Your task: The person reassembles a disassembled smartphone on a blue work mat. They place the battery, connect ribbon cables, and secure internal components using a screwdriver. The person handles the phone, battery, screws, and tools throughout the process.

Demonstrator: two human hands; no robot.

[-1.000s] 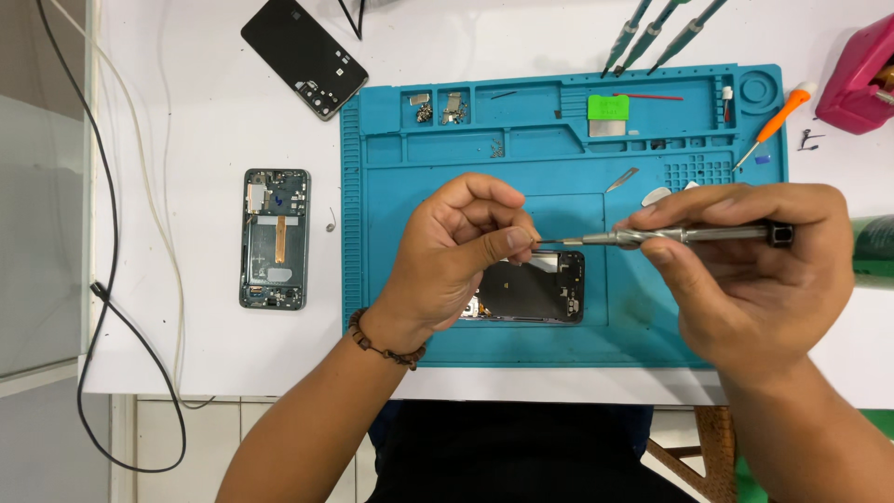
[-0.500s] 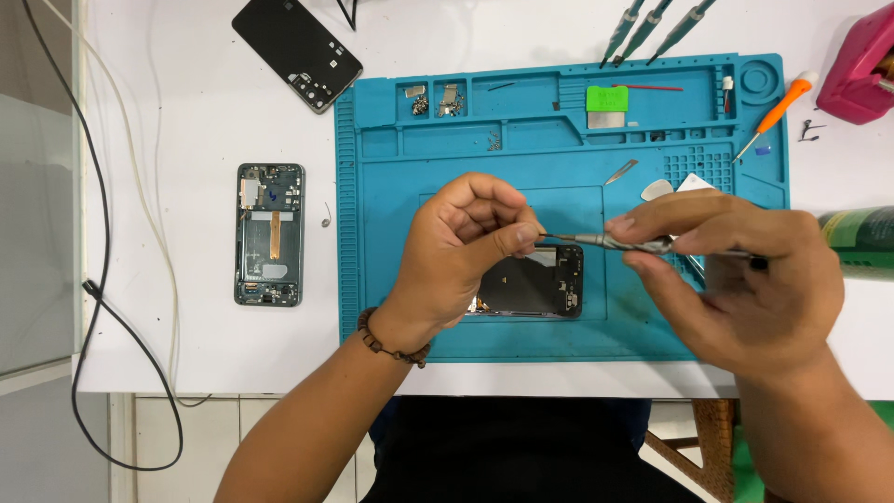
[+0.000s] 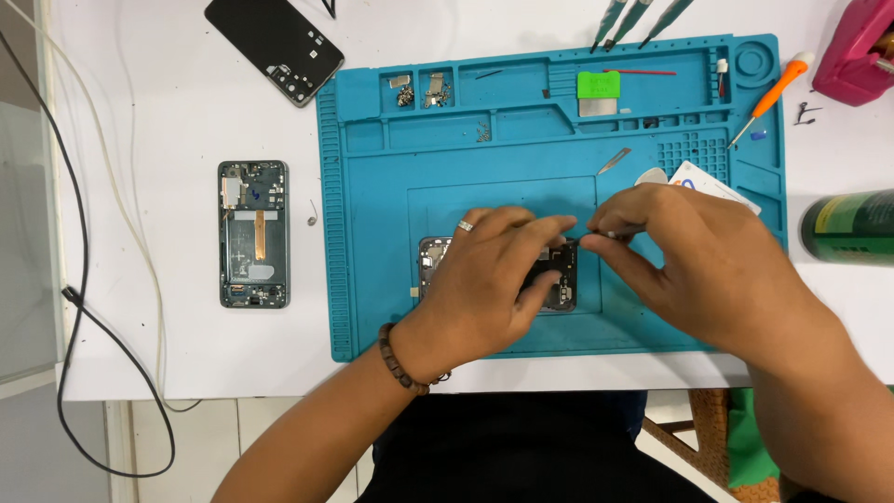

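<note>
While both hands work over the middle of the mat, the left hand (image 3: pixel 489 279) lies flat across a dark, rectangular phone board (image 3: pixel 559 275), fingers curled down on it and pinning it to the recessed centre panel of the blue silicone repair mat (image 3: pixel 391 242). Only the board's right end and a sliver at the left edge show past the knuckles. A silver ring sits on one finger, a brown bead bracelet on the wrist. The right hand (image 3: pixel 698 256) comes in from the right, thumb and forefinger pinched together on a thin metal tool (image 3: pixel 596 236), whose small pale tip pokes out just above the board's top right corner; can't tell if the tip touches the board. The mat is matte rubber with moulded ridges, small tray pockets along the top holding loose screws and metal brackets, plus a green block (image 3: pixel 598 86). A thin metal pry blade (image 3: pixel 615 160) and a white card (image 3: pixel 712 182) lie just above the right hand. On the white worktop (image 3: pixel 168 112), well left of the mat, sits an opened phone frame (image 3: pixel 253 233) with a copper strip and exposed internals; a glossy black back cover (image 3: pixel 275 45) lies angled at the top. An orange-handled screwdriver (image 3: pixel 773 93) leans on the mat's right edge, with a green cylindrical can (image 3: pixel 852 226) beside it.
</note>
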